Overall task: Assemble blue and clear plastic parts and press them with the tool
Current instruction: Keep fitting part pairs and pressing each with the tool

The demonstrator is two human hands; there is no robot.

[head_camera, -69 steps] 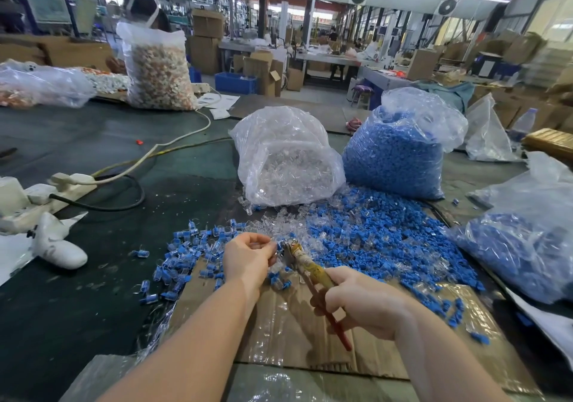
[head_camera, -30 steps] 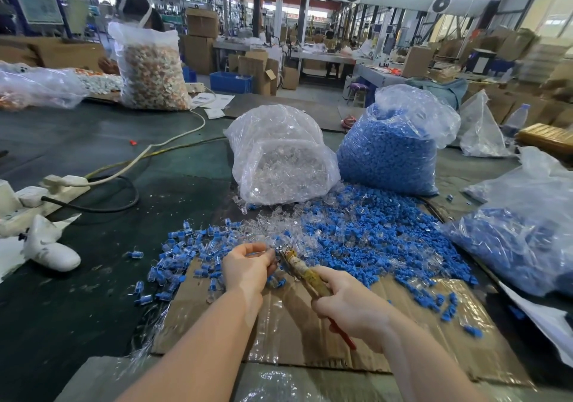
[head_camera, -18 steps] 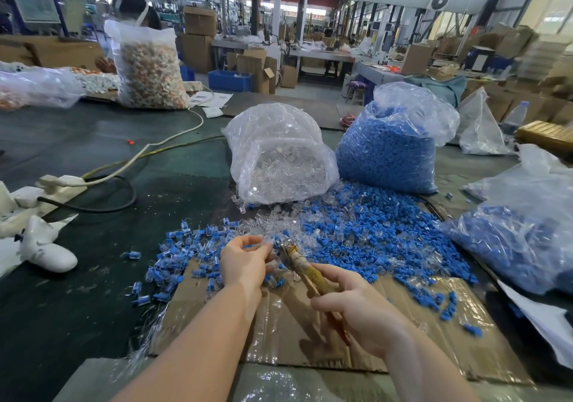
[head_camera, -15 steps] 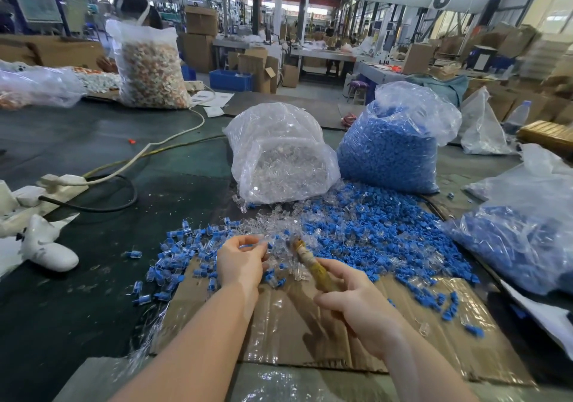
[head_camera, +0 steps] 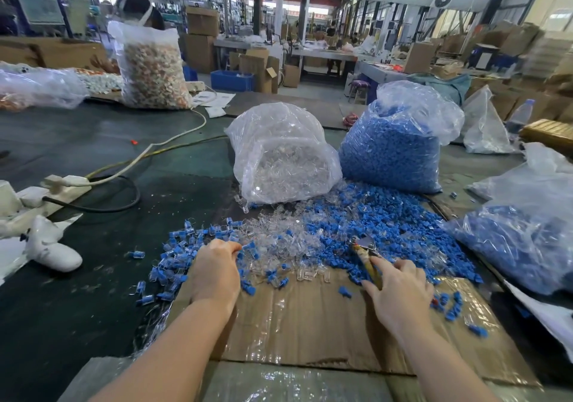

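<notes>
no legible text, labels, brands or numbers anywhere; distant signs too blurred to read.

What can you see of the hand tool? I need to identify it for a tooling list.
The tool looks like small pliers: a bare metal head with a worn yellowish handle, and a bit of red showing past the palm. The right hand grips its handle, fingers curled round it. It lies tilted, head pointing away from the person, over the loose blue parts at the cardboard's far edge. Whether its jaws hold anything cannot be told.

Hands now apart: left hand (head_camera: 215, 273), right hand (head_camera: 398, 290)
</notes>
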